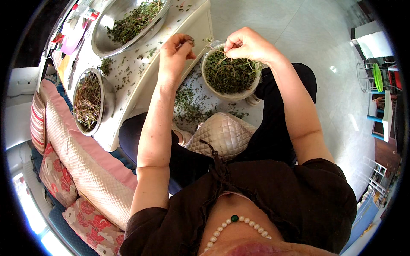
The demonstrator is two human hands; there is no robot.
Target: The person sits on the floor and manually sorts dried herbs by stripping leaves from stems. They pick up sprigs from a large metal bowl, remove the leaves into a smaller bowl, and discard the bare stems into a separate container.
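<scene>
Clock directions are taken from the centre of the view, with 12 o'clock at the upper edge. The left hand (177,49) is at 11 o'clock, raised near the counter edge, fingers curled and thumb drawn in toward them; whether anything sits between the fingertips cannot be determined. The right hand (245,46) is at 1 o'clock, thumb and forefinger closed to a narrow pinch on thin pale stems (225,51) above the far rim of a round pale container (232,97). This container, also at 1 o'clock, stands just beside the right knee and is filled with small leafy greens (230,77). The white counter (131,83) extends from 9 to 12 o'clock and carries two metal vessels. The large steel bowl (103,35), at 11 o'clock, contains greens heaped toward its right side; the small steel bowl (108,96), between 9 and 10 o'clock, contains reddish-brown stalks (87,100). Leaf fragments are scattered on the counter between the bowls and its edge. Further loose leaves (186,104) lie below the edge, left of the container. A red-capped bottle (85,11) at half past 10 bears a red-and-white label (92,14); its print is too small to read. A sofa (87,147) with floral cushions (92,224) occupies 7 to 9 o'clock.
</scene>
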